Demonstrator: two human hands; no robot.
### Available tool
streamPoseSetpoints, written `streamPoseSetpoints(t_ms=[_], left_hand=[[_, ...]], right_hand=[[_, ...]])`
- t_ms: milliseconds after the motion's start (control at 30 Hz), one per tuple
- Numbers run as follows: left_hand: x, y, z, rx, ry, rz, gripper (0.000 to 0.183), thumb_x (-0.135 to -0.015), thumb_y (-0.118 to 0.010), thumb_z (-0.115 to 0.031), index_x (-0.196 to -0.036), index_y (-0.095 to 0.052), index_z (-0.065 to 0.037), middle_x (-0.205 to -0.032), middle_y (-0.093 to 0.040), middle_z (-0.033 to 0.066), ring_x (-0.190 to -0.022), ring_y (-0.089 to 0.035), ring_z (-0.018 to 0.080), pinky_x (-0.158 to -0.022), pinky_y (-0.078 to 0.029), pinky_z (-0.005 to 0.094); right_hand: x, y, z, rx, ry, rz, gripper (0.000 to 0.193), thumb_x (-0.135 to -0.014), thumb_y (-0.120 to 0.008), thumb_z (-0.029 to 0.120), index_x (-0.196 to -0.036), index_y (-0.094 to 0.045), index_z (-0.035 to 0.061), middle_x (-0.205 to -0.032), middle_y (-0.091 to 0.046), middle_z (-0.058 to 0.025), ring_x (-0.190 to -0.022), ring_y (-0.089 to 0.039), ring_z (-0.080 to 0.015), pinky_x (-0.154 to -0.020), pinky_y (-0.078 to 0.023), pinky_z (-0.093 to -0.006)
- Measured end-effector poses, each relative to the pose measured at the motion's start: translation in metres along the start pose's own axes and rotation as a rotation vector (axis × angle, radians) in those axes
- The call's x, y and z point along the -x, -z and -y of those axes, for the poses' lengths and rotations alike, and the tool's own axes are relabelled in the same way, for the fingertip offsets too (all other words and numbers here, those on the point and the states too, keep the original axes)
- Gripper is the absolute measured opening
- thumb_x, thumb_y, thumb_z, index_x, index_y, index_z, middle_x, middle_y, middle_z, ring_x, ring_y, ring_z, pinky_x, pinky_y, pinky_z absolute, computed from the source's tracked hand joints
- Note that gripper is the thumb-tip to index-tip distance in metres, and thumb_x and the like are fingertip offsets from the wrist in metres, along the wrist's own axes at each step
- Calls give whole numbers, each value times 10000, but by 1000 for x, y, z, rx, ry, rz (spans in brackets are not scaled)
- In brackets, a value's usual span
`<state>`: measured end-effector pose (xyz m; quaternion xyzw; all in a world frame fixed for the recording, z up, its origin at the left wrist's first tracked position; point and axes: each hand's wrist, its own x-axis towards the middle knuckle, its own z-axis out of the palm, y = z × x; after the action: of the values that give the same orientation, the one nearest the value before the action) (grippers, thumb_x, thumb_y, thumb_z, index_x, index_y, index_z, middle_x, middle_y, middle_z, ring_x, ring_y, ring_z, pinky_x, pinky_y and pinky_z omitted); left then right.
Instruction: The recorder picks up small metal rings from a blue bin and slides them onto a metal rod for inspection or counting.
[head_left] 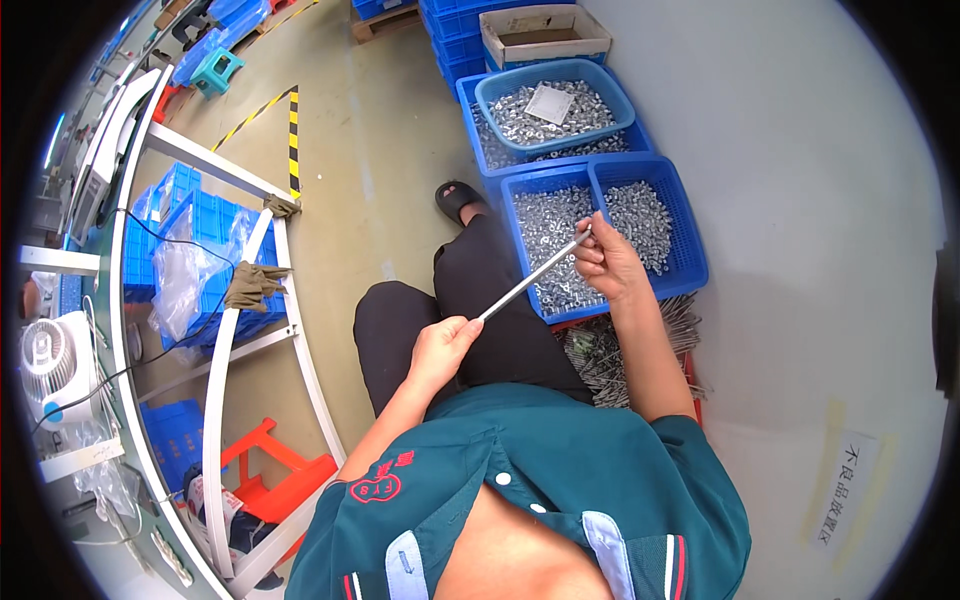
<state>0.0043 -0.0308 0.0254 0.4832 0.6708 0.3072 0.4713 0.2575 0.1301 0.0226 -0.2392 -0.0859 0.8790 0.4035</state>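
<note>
A thin silvery metal rod [533,277] slants across my lap, its far end up and to the right. My left hand [443,354] is closed around the rod's near end, thumb on top. My right hand [610,262] pinches at its far end; whether a small part sits between those fingers is too small to tell. Under the right hand stands a blue plastic basket [694,238] split by a divider. Small metal nut-like pieces [543,222] fill its left compartment, and similar pieces [640,215] lie in the right one.
Many long thin metal rods or bolts [597,362] lie below my right forearm. Beyond the basket, a light-blue basket [620,105] of metal pieces sits in another blue one. A white wall [790,250] borders the right. A white-framed table [222,400] and red stool [290,475] stand left.
</note>
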Motion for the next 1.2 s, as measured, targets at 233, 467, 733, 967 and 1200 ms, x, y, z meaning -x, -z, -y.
streamPoseSetpoints(t_ms=[233,467,733,967,1200], left_hand=[[-2,-2,-3,70,-4,-20,419,-887,-568,-312,-607,-450,-23,-510,-323,-1,-502,-296,67,-445,-278,281],[-2,0,-9,200,35,-45,414,-898,-564,-295,-597,-444,-37,-536,-336,-57,-522,-293,44,-451,-267,253],[-4,0,-9,194,31,4,418,-896,-566,-302,-593,-446,-40,-528,-350,-56,-517,-299,41,-447,-269,251],[-1,3,-8,156,50,-6,431,-894,-564,-315,-593,-430,-35,-529,-338,-42,-517,-296,52,-447,-270,266],[1,0,-2,48,35,-4,448,-886,-566,-340,-602,-427,-22,-514,-315,-6,-504,-293,70,-448,-281,285]], right_hand=[[4,-32,-1,472,138,-108,195,-901,-560,219,-885,-577,25,-597,-413,29,-446,-330,-24,-366,-234,-156],[8,-21,-8,353,-9,9,186,-888,-557,145,-1009,-563,4,-672,-450,6,-533,-382,-47,-418,-277,-167],[-16,64,-30,-31,-52,-464,161,-885,-459,-13,-1030,-456,-82,-923,-546,-167,-848,-582,-245,-692,-550,-334],[-6,36,-4,38,18,-142,139,-876,-547,65,-1013,-536,44,-921,-597,-75,-623,-510,-84,-466,-382,-180],[-4,16,5,-109,82,-135,163,-879,-530,79,-1030,-554,23,-933,-613,-99,-608,-509,-101,-422,-354,-181]])
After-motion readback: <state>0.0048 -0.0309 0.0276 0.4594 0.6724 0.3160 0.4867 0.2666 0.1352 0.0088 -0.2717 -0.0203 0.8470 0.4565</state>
